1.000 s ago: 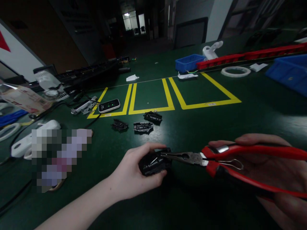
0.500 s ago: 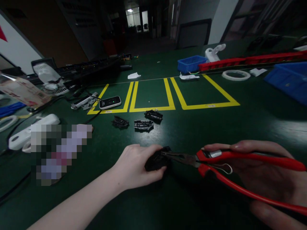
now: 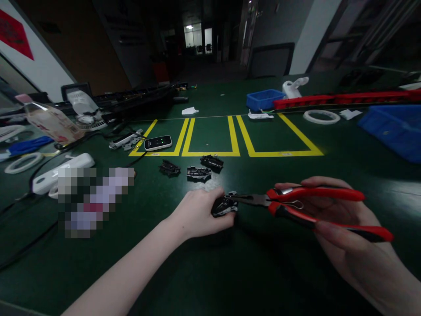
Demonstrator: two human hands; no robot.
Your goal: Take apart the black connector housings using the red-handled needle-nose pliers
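My left hand [image 3: 200,213] grips a small black part [image 3: 225,206] with a pale edge, thumb below and fingers above. My right hand [image 3: 345,219] holds red-handled long-nose pliers [image 3: 315,193], whose jaws reach left to the part's upper edge. Whether the tips pinch anything is too small to tell. Three similar black parts lie beyond my left hand: one at the left [image 3: 169,167], one in the middle [image 3: 199,173] and one slightly farther back [image 3: 212,163].
Yellow tape outlines [image 3: 210,154] mark the green table. A black-and-white device [image 3: 158,142] sits at the left outline. Blue bins [image 3: 394,129], a red rail [image 3: 348,98] and a tape roll [image 3: 321,116] are at right; a bottle [image 3: 54,120] and white casing [image 3: 64,171] are left.
The view has shifted. My left hand and the black part have tilted, showing its pale edge. The pliers appear farther from the camera, with their handles closer together, and more of my right hand shows.
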